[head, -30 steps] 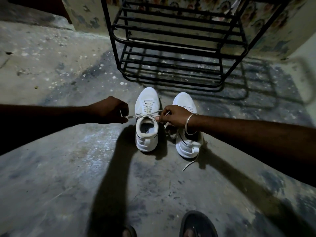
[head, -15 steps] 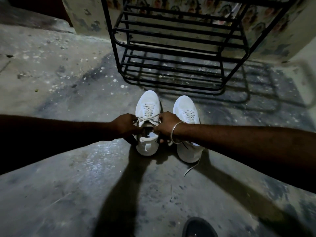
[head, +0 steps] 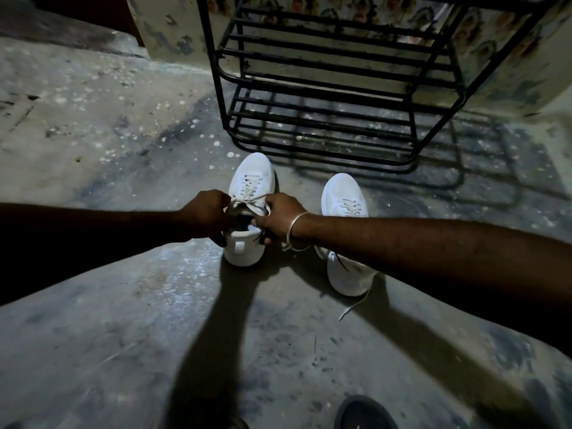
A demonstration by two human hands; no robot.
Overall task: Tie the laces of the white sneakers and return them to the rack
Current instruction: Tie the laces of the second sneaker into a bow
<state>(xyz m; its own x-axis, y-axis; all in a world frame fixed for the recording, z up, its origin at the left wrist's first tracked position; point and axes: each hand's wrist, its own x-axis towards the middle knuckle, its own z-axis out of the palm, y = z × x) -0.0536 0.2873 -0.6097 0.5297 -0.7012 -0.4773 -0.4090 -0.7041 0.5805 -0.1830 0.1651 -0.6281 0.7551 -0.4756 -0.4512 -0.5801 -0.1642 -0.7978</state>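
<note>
My left hand (head: 205, 212) is closed around one end of the lace (head: 247, 202) and my right hand (head: 280, 216) is pinched on the other, both meeting over the mouth of the left sneaker (head: 250, 209); the fingers are narrow and curled, and I cannot tell from here whether a loop has been formed or only a first cross; a thin metal bangle (head: 297, 232) sits on my right wrist, just behind the hand; the shoe I am working on stands upright on the concrete floor (head: 123, 305), toe pointing at the rack (head: 325, 88), with its laced eyelets showing above my knuckles; the right sneaker (head: 343, 199) stands beside it, a little apart, partly hidden under my right forearm; a loose lace end (head: 354, 306) trails out from its heel side onto the floor, so I judge that one untied; the black wire rack is near, beyond the toes, and the shelves I can see hold nothing; I would put the task at an early stage: one knot in progress, the second shoe not started, and both shoes yet to go on a shelf; a dark sandal (head: 365, 413) shows at the bottom edge
</note>
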